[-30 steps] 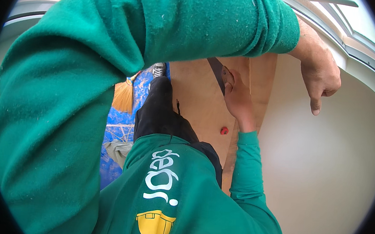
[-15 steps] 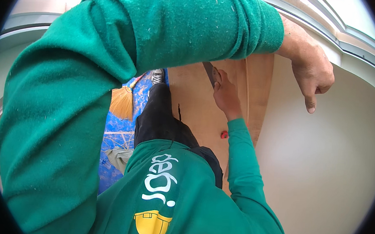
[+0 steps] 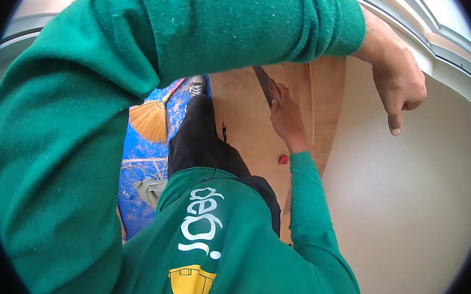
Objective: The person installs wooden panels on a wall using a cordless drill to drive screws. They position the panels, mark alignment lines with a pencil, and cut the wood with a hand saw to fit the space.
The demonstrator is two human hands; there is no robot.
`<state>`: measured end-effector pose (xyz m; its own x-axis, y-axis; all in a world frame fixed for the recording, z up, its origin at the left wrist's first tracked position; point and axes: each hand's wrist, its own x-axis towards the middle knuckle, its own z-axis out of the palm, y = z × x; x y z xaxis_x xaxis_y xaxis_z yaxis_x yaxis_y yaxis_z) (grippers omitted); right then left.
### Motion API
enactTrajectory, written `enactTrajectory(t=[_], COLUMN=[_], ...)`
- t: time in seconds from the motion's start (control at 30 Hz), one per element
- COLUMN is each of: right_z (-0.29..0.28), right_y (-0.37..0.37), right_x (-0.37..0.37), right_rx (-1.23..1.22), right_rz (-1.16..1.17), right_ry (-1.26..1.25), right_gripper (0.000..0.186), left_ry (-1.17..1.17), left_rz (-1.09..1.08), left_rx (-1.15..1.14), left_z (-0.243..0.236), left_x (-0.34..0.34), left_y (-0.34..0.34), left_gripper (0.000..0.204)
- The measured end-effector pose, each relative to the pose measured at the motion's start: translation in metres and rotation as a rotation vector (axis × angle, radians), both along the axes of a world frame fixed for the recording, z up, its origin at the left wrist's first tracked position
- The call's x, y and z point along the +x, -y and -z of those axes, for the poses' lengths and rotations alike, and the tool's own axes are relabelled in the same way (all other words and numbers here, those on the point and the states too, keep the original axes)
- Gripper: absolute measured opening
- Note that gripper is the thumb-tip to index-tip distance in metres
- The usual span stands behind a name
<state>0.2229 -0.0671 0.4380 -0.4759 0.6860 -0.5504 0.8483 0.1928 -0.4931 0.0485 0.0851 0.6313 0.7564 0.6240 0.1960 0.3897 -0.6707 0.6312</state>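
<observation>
My left arm, in a green sleeve, arches across the top of the view. At its end my left hand hangs before the white wall at the right, fingers curled and one digit pointing down; nothing shows in it. My right hand is closed round the tan handle of a hand saw over the plywood sheet. The saw's dark flat blade slants up and leftward, its far end hidden behind my left sleeve. Along the plywood, right of my right hand, runs a thin wooden strip.
Close to my right wrist sits a small red round object. On the left, a straw broom lies on a dusty blue floor sheet, with a crumpled grey-green cloth nearer me. A window frame borders the upper right.
My left hand has shifted slightly right. The saw shows more of its blade below my left sleeve, and my right hand sits a touch lower. The view has moved a little.
</observation>
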Motion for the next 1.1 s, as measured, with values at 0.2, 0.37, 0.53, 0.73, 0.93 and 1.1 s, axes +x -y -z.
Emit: enactTrajectory(t=[0.2,0.37,0.53,0.73,0.93,1.1], right_z=[0.003,-0.001,-0.01,-0.005,0.0,-0.002], right_y=[0.005,0.003,0.006,0.006,0.01,0.01], right_x=[0.005,0.002,0.0,0.006,0.012,0.01], right_rx=[0.047,0.037,0.012,0.065,0.027,-0.04], right_rz=[-0.039,-0.052,-0.013,-0.031,0.003,0.038], right_ry=[0.021,-0.041,0.032,0.059,-0.03,0.073], right_gripper=[0.054,0.053,0.051,0.052,0.052,0.051], left_ry=[0.019,0.007,0.001,0.003,0.006,-0.013], left_rz=[-0.024,-0.002,-0.009,0.017,-0.013,0.009], left_rx=[0.029,0.032,0.016,0.04,0.007,-0.002], left_z=[0.002,0.001,0.0,-0.001,0.0,-0.001], left_x=[0.002,-0.002,-0.002,-0.002,-0.001,-0.003], left_y=[0.001,0.001,0.002,0.001,0.003,0.003], left_gripper=[0.063,0.063,0.063,0.063,0.063,0.063])
